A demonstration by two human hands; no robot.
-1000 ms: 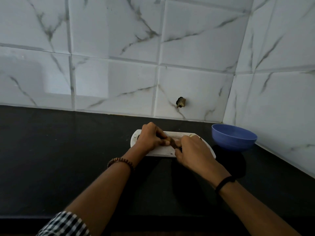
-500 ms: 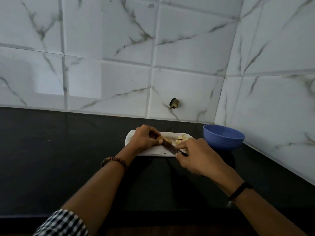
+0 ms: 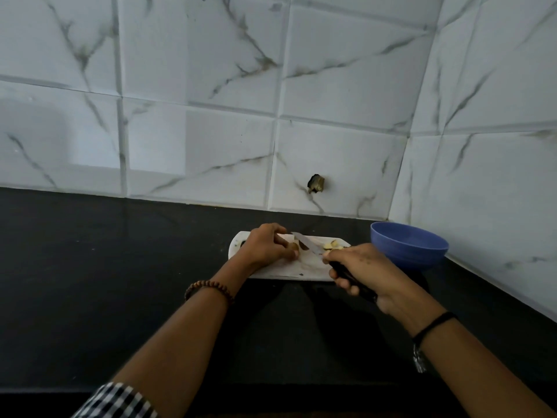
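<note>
Left hand [image 3: 265, 245] grip pinches the small brownish piece [image 3: 293, 247] on the flat white cutting board [image 3: 289, 271]; better tuck fingertips back & press it firm. Knife [image 3: 307, 245], thin metal blade, slants just beside the piece: cut w/ short straight strokes. Pale cut bits [image 3: 331, 245] lie behind. Right hand [image 3: 361, 267] grip is clenched on the black handle. Smooth round blue bowl [image 3: 410, 245] stands on the glossy black tabletop [image 3: 120, 267]

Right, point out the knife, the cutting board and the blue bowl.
knife [image 3: 306, 244], head view, middle of the blade.
cutting board [image 3: 301, 269], head view, bare near part.
blue bowl [image 3: 404, 255], head view, outer wall.
</note>
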